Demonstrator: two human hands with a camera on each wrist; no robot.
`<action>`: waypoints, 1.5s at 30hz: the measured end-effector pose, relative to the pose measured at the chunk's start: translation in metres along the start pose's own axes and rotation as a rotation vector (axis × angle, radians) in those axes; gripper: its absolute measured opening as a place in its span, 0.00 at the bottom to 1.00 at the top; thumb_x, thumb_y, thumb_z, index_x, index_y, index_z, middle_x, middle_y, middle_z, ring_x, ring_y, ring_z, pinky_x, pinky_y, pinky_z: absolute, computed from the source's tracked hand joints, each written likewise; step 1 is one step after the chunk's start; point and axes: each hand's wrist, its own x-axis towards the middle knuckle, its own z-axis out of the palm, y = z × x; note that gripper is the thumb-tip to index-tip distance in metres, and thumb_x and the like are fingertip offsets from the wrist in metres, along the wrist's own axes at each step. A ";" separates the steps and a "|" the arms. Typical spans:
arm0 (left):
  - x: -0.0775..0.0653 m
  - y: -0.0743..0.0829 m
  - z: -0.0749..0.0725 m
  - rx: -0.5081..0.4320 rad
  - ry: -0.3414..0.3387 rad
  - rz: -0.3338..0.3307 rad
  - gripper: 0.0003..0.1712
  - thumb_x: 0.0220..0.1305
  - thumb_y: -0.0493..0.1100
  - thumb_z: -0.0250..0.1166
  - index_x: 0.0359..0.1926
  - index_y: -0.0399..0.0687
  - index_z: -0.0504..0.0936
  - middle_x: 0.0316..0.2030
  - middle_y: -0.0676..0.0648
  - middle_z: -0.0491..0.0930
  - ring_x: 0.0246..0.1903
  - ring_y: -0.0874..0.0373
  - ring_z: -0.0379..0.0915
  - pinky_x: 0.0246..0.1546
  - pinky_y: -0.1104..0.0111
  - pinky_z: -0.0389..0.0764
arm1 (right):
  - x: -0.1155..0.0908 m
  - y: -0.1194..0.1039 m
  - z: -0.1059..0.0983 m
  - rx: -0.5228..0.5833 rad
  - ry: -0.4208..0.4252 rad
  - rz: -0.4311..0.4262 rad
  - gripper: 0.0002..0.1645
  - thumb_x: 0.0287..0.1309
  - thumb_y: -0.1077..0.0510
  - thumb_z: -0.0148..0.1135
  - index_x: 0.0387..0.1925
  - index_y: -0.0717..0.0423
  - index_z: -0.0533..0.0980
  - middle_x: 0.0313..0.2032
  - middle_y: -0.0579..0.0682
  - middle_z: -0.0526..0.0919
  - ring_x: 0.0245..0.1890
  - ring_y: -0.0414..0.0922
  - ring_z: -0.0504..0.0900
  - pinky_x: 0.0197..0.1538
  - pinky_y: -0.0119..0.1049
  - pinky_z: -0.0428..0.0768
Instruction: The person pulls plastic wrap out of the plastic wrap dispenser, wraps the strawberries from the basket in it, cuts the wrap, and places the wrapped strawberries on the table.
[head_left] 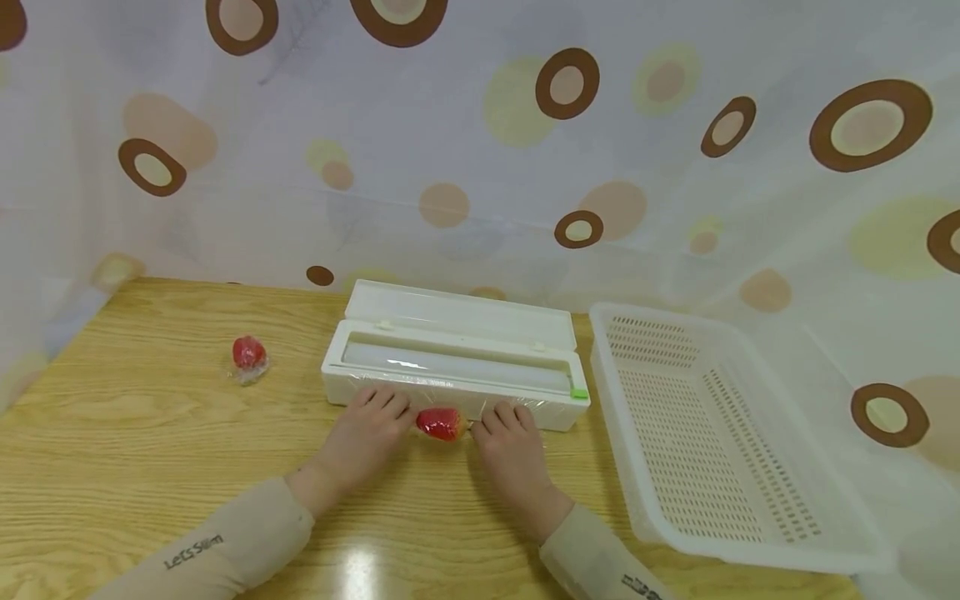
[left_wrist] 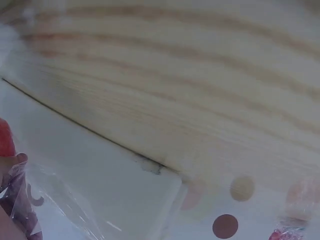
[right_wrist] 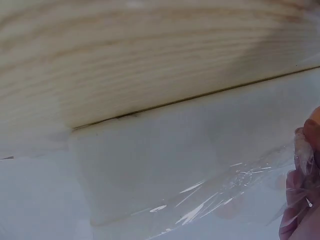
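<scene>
A red fruit with a yellowish end (head_left: 441, 424) sits in clear cling film, in front of a long white cling film dispenser (head_left: 480, 408). On its left side my left hand (head_left: 367, 429) pinches the gathered film. My right hand (head_left: 510, 454) pinches the film on the right side. Film (right_wrist: 200, 205) stretches along the dispenser's front in the right wrist view, creased and shiny near the right fingers (right_wrist: 295, 200). Only part of the fruit (left_wrist: 6, 140) shows at the edge of the left wrist view.
The dispenser's lid (head_left: 461, 312) stands raised behind its film roll (head_left: 457, 364); a green piece (head_left: 579, 394) sits at its right end. A film-wrapped red fruit (head_left: 248, 353) lies on the wooden table at left. To the right stands a white perforated basket (head_left: 690, 433). A patterned curtain hangs behind.
</scene>
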 end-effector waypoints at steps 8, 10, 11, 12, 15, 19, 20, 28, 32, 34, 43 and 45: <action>0.006 0.004 -0.009 0.012 -0.097 -0.013 0.09 0.50 0.37 0.70 0.35 0.46 0.83 0.34 0.51 0.78 0.38 0.55 0.71 0.45 0.65 0.71 | 0.004 -0.001 -0.005 0.004 -0.133 0.030 0.02 0.49 0.59 0.66 0.25 0.47 0.82 0.26 0.42 0.80 0.35 0.42 0.69 0.46 0.35 0.66; 0.006 0.005 -0.009 0.012 -0.118 -0.024 0.08 0.50 0.37 0.70 0.35 0.46 0.84 0.34 0.51 0.78 0.38 0.55 0.71 0.44 0.65 0.70 | 0.005 -0.001 -0.007 0.006 -0.156 0.036 0.02 0.49 0.59 0.67 0.26 0.47 0.82 0.26 0.42 0.80 0.35 0.42 0.69 0.46 0.35 0.66; 0.006 0.006 -0.009 0.011 -0.132 -0.032 0.08 0.51 0.37 0.70 0.35 0.46 0.83 0.34 0.51 0.78 0.38 0.55 0.70 0.44 0.65 0.70 | 0.006 -0.001 -0.007 0.006 -0.162 0.036 0.01 0.49 0.58 0.67 0.26 0.47 0.82 0.26 0.42 0.80 0.35 0.42 0.69 0.46 0.35 0.66; 0.005 0.006 -0.008 0.014 -0.142 -0.038 0.08 0.51 0.38 0.70 0.36 0.47 0.83 0.34 0.51 0.78 0.38 0.55 0.70 0.43 0.65 0.69 | 0.006 -0.002 -0.007 0.007 -0.163 0.036 0.01 0.49 0.58 0.67 0.26 0.47 0.83 0.26 0.42 0.80 0.35 0.42 0.69 0.46 0.35 0.66; 0.003 0.007 -0.006 0.025 -0.170 -0.052 0.09 0.51 0.39 0.69 0.37 0.48 0.83 0.34 0.51 0.79 0.38 0.55 0.71 0.41 0.66 0.68 | 0.007 -0.002 -0.008 0.010 -0.168 0.032 0.02 0.48 0.59 0.68 0.26 0.47 0.83 0.26 0.41 0.80 0.35 0.42 0.69 0.46 0.34 0.66; 0.002 0.008 -0.004 0.038 -0.219 -0.056 0.11 0.52 0.39 0.68 0.40 0.47 0.83 0.35 0.51 0.79 0.38 0.56 0.71 0.40 0.66 0.69 | 0.008 -0.003 -0.009 0.010 -0.172 0.026 0.03 0.48 0.60 0.67 0.26 0.47 0.82 0.25 0.41 0.79 0.35 0.42 0.68 0.46 0.34 0.65; 0.003 0.008 -0.004 0.038 -0.237 -0.056 0.12 0.53 0.39 0.68 0.40 0.47 0.83 0.35 0.50 0.79 0.38 0.56 0.71 0.40 0.66 0.68 | 0.008 -0.003 -0.010 0.007 -0.175 0.024 0.03 0.48 0.59 0.67 0.26 0.47 0.82 0.25 0.41 0.79 0.35 0.42 0.68 0.46 0.34 0.65; 0.004 0.010 -0.009 0.032 -0.308 -0.068 0.12 0.56 0.39 0.66 0.43 0.46 0.83 0.35 0.50 0.78 0.37 0.56 0.70 0.38 0.67 0.67 | 0.006 -0.004 -0.008 0.011 -0.217 0.010 0.03 0.52 0.59 0.64 0.26 0.48 0.81 0.27 0.42 0.79 0.35 0.43 0.67 0.46 0.35 0.65; 0.005 0.011 -0.010 0.029 -0.311 -0.076 0.11 0.56 0.38 0.65 0.42 0.46 0.83 0.34 0.50 0.78 0.36 0.56 0.70 0.37 0.67 0.66 | 0.006 -0.004 -0.007 0.013 -0.211 0.013 0.03 0.51 0.59 0.65 0.26 0.48 0.82 0.27 0.42 0.80 0.35 0.43 0.67 0.45 0.35 0.65; 0.005 0.012 -0.011 0.032 -0.317 -0.079 0.11 0.56 0.39 0.65 0.42 0.46 0.83 0.33 0.50 0.77 0.36 0.56 0.70 0.37 0.67 0.66 | 0.006 -0.004 -0.008 0.016 -0.212 0.015 0.02 0.51 0.59 0.65 0.26 0.48 0.82 0.26 0.42 0.80 0.35 0.43 0.67 0.45 0.35 0.66; 0.005 0.004 -0.012 -0.111 -0.311 -0.149 0.11 0.55 0.38 0.66 0.42 0.46 0.82 0.36 0.49 0.81 0.41 0.53 0.75 0.43 0.62 0.71 | 0.009 -0.001 -0.011 0.060 -0.231 0.056 0.06 0.51 0.52 0.67 0.24 0.49 0.82 0.24 0.42 0.78 0.33 0.42 0.68 0.44 0.35 0.66; 0.005 0.000 -0.015 -0.180 -0.310 -0.181 0.13 0.54 0.38 0.66 0.43 0.46 0.80 0.39 0.47 0.81 0.44 0.51 0.75 0.46 0.59 0.71 | 0.010 -0.001 -0.012 0.064 -0.230 0.061 0.06 0.51 0.52 0.67 0.24 0.49 0.82 0.24 0.42 0.78 0.33 0.42 0.69 0.43 0.35 0.66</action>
